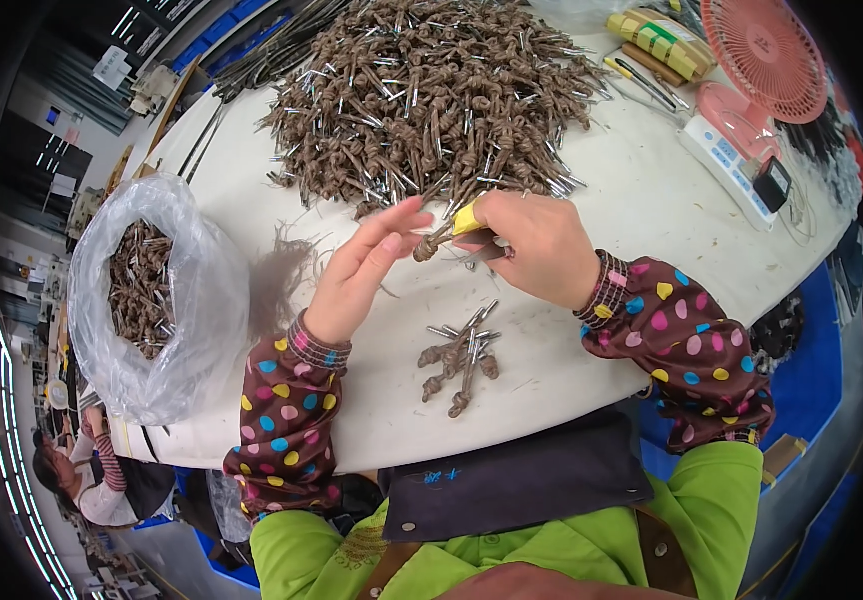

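My left hand (359, 275) is open over the table, fingers stretched and apart. Beside its fingertips is a short brown knotted cord piece (425, 248), whose silvery end runs toward my right hand (543, 245). That hand is closed, and the cord's end meets its fingertips. A yellow wrapping (466, 218) shows at those fingertips; I cannot tell what it covers. Grey metal (486, 247), like a small blade, pokes out below them, its handle hidden. Several similar knotted cords (459, 362) with metal ends lie on the table nearer to me.
A large heap of knotted cords (431, 100) covers the table's far side. At left stands a clear plastic bag (216, 290) holding more. A pink fan (766, 60), white power strip (726, 170) and cutter knife (651, 85) lie far right. Another person (101, 485) sits at far left.
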{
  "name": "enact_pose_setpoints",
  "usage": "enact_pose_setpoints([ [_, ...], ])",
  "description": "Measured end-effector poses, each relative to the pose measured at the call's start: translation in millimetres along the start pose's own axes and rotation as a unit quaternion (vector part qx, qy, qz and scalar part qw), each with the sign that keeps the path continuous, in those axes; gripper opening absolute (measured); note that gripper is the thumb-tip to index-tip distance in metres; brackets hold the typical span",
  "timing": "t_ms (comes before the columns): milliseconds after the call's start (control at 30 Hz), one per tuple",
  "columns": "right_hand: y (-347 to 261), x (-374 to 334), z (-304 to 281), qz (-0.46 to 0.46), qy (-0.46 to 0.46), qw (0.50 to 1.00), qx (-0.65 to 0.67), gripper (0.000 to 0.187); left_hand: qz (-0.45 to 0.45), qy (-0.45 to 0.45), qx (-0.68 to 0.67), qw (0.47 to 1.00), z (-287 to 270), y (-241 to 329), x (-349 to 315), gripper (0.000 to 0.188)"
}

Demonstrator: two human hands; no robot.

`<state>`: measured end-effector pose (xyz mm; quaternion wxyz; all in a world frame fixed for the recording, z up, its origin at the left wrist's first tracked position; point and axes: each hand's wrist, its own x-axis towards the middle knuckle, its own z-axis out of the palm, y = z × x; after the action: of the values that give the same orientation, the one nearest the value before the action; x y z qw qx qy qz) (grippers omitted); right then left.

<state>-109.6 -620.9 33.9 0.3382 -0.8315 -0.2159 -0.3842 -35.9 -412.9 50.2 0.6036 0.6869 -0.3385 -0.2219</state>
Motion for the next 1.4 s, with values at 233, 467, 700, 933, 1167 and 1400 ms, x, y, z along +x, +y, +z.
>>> enact_pose_setpoints([
  [233,0.2,-2.2,-0.3,-0.044,-0.028,0.997,-0.048,0.025,-0.095,-0.111,-0.087,0.985,0.0,-7.5,-3.6,0.038],
  [467,-2.8,9.0,-6.2,0.218,-0.033,0.973,0.071,0.044,0.018,0.031,0.173,0.984,10.5,-10.0,-7.3,0.032],
  [700,11.8,3.6,-0.7,0.366,-0.116,0.879,0.284,0.034,0.228,0.069,0.45,0.861,21.9,-11.5,-7.3,0.036],
  [933,15.9,9.5,-13.8,0.293,-0.174,0.908,0.243,0.025,0.112,0.058,0.294,0.948,20.2,-9.1,-3.3,0.05],
  [1167,8.4,5.1,-5.1,0.187,-0.19,0.943,0.198,0.025,0.012,-0.084,0.222,0.971,0.9,-13.8,-6.5,0.036],
  [1400,1.8,3.0,-2.8,0.197,-0.162,0.95,0.179,0.023,-0.045,-0.041,0.186,0.981,20.1,-16.3,-7.1,0.027],
])
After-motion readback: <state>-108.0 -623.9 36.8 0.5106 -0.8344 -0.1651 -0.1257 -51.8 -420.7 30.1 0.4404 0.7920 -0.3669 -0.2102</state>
